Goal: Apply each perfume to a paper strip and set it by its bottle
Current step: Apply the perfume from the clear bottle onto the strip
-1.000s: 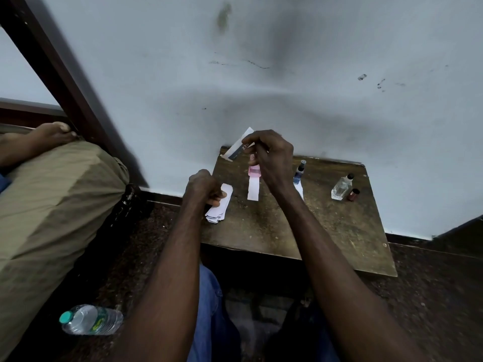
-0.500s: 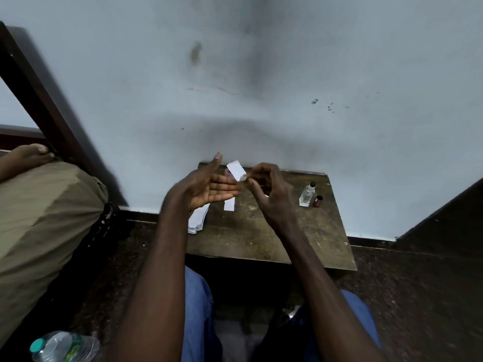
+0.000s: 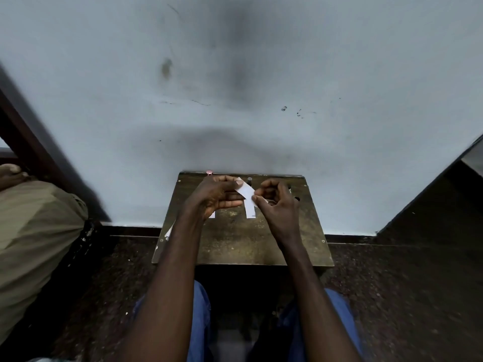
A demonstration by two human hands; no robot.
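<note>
My left hand [image 3: 214,195] and my right hand [image 3: 278,207] are raised together over the small wooden table [image 3: 243,244]. Between them they pinch one white paper strip [image 3: 244,190]: the left thumb is on its upper end and the right fingertips are on its lower end. A second strip [image 3: 250,211] lies flat on the table below it. Part of a third strip [image 3: 212,215] shows under my left palm. At the table's back edge stand a pink-capped bottle [image 3: 209,172] and a dark-capped bottle [image 3: 249,179]. My hands hide the other bottles.
A stack of spare strips [image 3: 168,232] pokes out at the table's left edge. The table stands against a pale wall [image 3: 235,113]. Another person's leg in khaki cloth [image 3: 34,231] lies at the left. My knees in blue jeans [image 3: 201,309] are under the table's front edge.
My left hand rose from the stack of strips and met my right hand at the held strip. The view swung so that the table sits in the middle.
</note>
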